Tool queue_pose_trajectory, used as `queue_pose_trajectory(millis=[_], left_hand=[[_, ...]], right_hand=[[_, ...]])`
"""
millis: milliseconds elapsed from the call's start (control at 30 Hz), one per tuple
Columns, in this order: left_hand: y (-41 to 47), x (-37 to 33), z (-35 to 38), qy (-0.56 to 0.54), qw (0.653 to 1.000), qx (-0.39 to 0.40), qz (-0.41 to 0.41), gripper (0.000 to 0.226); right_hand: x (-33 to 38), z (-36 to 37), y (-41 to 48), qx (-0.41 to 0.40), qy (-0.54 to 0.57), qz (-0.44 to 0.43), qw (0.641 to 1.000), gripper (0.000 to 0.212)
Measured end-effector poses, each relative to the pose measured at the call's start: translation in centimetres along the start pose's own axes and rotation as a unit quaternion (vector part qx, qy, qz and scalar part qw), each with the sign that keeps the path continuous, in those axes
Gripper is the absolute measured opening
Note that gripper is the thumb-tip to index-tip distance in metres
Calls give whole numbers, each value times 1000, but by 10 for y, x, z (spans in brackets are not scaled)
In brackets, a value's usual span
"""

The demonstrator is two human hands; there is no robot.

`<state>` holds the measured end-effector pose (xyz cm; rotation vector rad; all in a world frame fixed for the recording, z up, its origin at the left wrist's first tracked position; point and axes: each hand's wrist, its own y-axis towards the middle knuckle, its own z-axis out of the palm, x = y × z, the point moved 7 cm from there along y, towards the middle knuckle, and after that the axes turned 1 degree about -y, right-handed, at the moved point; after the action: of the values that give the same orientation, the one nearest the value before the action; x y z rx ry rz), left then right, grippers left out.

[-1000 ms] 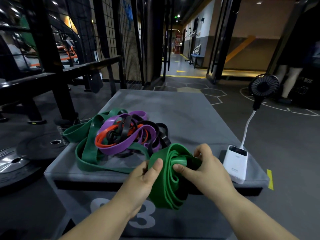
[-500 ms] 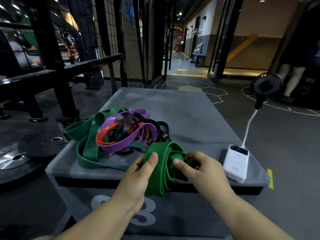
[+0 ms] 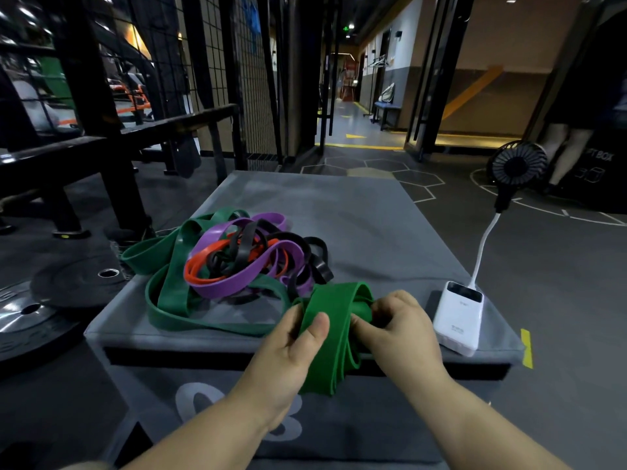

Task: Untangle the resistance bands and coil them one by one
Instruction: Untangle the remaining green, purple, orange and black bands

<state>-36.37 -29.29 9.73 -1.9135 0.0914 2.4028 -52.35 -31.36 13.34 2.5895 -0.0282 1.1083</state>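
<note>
A wide bright green resistance band (image 3: 330, 337) is folded into a flat bundle at the front edge of a grey padded box (image 3: 356, 228). My left hand (image 3: 291, 354) grips its left side, thumb pressed on top. My right hand (image 3: 398, 330) pinches its upper right end. Behind it lies a tangled pile: a dark green band (image 3: 169, 293), a purple band (image 3: 234, 283), an orange band (image 3: 200, 269) and black bands (image 3: 305, 252), all looped through one another on the left half of the box.
A white power bank (image 3: 458, 317) with a small black fan (image 3: 515, 164) on a white stalk sits at the box's right front corner. Weight plates (image 3: 40, 313) lie on the floor to the left beside a black rack. A person's legs (image 3: 563, 144) stand far right.
The green bundle has gone from an open coil of loops to a flatter, tighter fold. Both hands have shifted slightly up and closer together on it.
</note>
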Motion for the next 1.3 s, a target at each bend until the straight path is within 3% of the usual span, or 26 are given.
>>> queue_pose_trajectory(millis=[133, 267, 367, 400, 467, 500, 667, 833, 933, 1033, 1100, 1133, 1200, 1233, 1300], left_hand=[[-2, 6, 2, -5, 1000, -10, -12, 51], [-1, 1, -8, 55, 996, -67, -9, 44], [6, 1, -18, 94, 991, -90, -32, 83], [6, 0, -20, 119, 988, -93, -37, 79], [7, 1, -19, 147, 985, -85, -43, 33], [6, 1, -19, 143, 985, -87, -40, 26], [4, 5, -11, 107, 992, -57, -19, 23], [10, 11, -10, 91, 994, 24, -62, 16], [16, -3, -20, 230, 972, 19, -29, 14], [27, -26, -41, 356, 931, -35, 78, 36], [32, -28, -44, 351, 932, 25, 89, 53], [32, -23, -40, 347, 931, 87, 71, 69], [27, -13, -28, 312, 926, 210, 34, 98], [22, -11, -20, 287, 922, 258, 22, 105], [13, -8, -9, 237, 919, 315, 4, 107]], right_hand=[[3, 7, -3, 11, -51, -19, 998, 34], [-2, 19, -2, 68, 130, 19, 989, 29], [0, 32, -6, 156, 229, 32, 960, 20], [4, 36, -10, 184, 239, 20, 953, 19], [12, 41, -19, 221, 246, 6, 944, 27], [15, 41, -22, 226, 232, 1, 946, 33], [9, 37, -15, 195, 78, -18, 977, 38], [3, 23, -6, 161, 71, -11, 984, 48], [-7, 16, -1, 183, 110, 6, 977, 63], [-12, 11, 3, 211, 208, 18, 955, 64], [-15, 14, 1, 260, 304, 57, 915, 57], [-17, 17, -2, 293, 342, 75, 890, 62], [-19, 25, -8, 357, 388, 91, 845, 92], [-17, 28, -11, 384, 398, 89, 828, 103], [-10, 32, -16, 419, 419, 77, 802, 105]])
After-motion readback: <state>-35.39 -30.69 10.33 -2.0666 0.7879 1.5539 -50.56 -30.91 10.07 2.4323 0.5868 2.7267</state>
